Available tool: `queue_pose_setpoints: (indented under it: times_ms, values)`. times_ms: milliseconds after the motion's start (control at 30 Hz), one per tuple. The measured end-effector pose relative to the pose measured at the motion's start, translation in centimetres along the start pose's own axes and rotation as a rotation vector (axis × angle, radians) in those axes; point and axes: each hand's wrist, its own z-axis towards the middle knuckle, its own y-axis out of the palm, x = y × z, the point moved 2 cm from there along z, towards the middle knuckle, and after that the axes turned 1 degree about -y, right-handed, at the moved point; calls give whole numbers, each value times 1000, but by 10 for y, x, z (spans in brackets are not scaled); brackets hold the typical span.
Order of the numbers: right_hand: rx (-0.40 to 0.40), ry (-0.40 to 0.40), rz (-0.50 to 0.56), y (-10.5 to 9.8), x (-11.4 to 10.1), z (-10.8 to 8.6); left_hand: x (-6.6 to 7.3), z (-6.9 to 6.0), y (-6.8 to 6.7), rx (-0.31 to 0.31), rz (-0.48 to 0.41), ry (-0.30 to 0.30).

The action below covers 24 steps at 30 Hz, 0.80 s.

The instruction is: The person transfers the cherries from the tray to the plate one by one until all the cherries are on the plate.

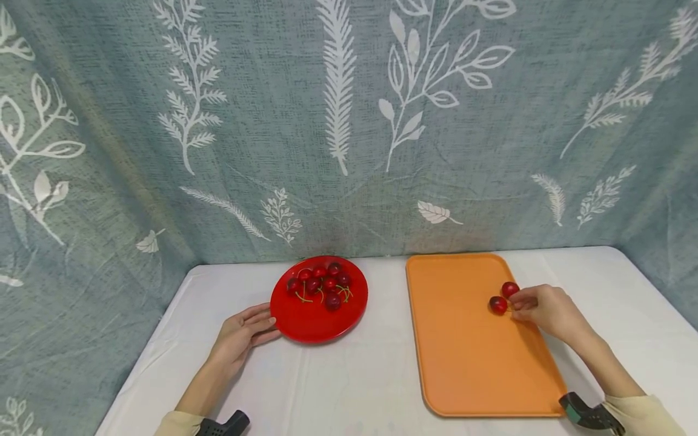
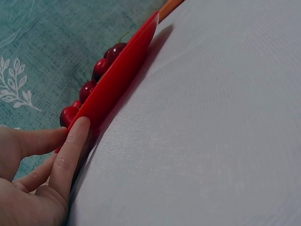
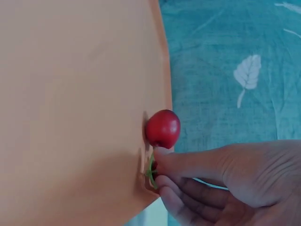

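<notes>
A round red plate [image 1: 322, 324] bears several dark red cherries [image 1: 313, 286] with green stems. My left hand [image 1: 242, 336] holds the plate's left rim, thumb and fingers on either side of it; the left wrist view shows these fingers [image 2: 70, 155] close up. On the right side of an orange tray [image 1: 463, 363], my right hand [image 1: 551, 312] pinches a pair of cherries [image 1: 498, 304] by the stems. In the right wrist view one cherry [image 3: 162, 128] shows beyond the thumb, with a green stem [image 3: 151, 172] at the fingertips; the other is mostly hidden.
A white cloth [image 1: 360, 375] covers the table, and bare cloth lies between plate and tray. Behind it hangs a blue-green curtain [image 1: 272, 121] with white leaf patterns. The tray has a low raised rim. Dark devices [image 1: 591, 415] are strapped to both wrists.
</notes>
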Motion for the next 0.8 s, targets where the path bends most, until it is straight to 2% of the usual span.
queue_pose_setpoints:
  times_ms: [200,400,533,800]
  values:
    - [18,10,-108,4,-5,2,-1,-1,0,10,20,-4]
    - [-9,25,-203,6,-9,6,-2,1,0,16,22,-15]
    - [-18,42,-178,3,-8,5,-1,1,1,9,16,-11]
    - [-43,81,-31,-6,-10,5,1,-1,2,16,12,-17]
